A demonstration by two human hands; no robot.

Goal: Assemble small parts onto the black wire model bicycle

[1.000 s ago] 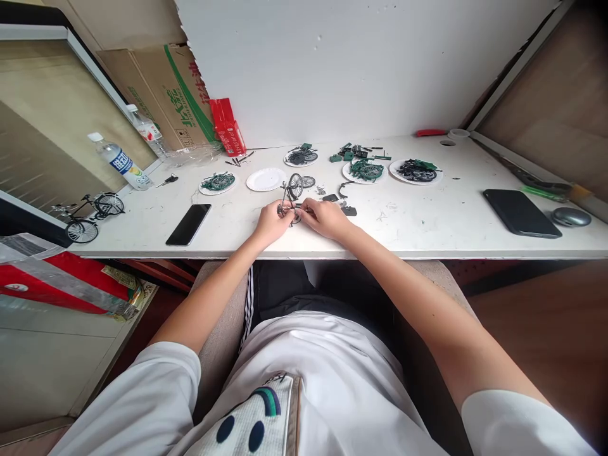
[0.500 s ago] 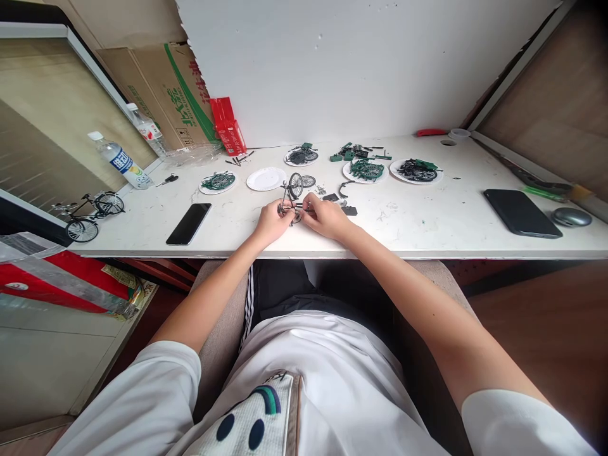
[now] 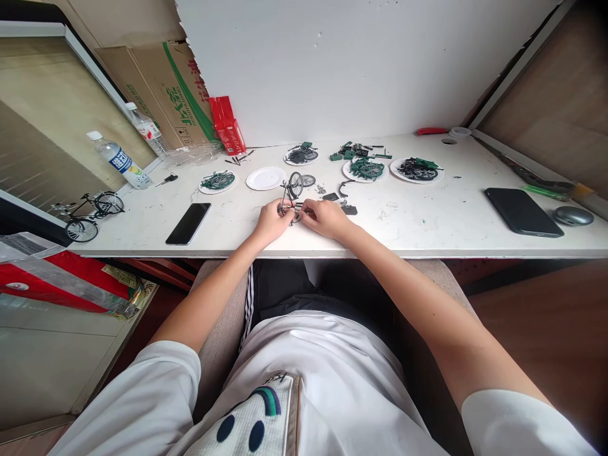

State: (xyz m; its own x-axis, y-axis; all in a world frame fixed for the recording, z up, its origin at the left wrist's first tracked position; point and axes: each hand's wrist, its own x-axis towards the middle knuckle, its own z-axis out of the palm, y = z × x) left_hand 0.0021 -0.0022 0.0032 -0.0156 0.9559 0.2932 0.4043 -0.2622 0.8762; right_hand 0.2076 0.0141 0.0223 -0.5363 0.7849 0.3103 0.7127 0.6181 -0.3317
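A small partly built model bicycle (image 3: 291, 193) stands on the white table (image 3: 418, 221) just in front of me, one wheel raised. My left hand (image 3: 270, 221) grips its lower frame from the left. My right hand (image 3: 327, 217) pinches the same frame from the right, fingertips meeting the left hand's. Small dark parts (image 3: 349, 209) lie beside my right hand.
Paper plates with green and black parts (image 3: 365, 170) (image 3: 416, 170) (image 3: 217, 181) (image 3: 301, 155), and one bare plate (image 3: 266, 178), sit behind. A phone (image 3: 189, 223) lies left, another phone (image 3: 523, 211) and a mouse (image 3: 572, 215) right. A finished model bicycle (image 3: 90, 214), bottles (image 3: 118, 159) and a cardboard box (image 3: 161, 88) stand at far left.
My right hand's fingers shifted slightly on the model's frame. Both hands stay on it in the same spot.
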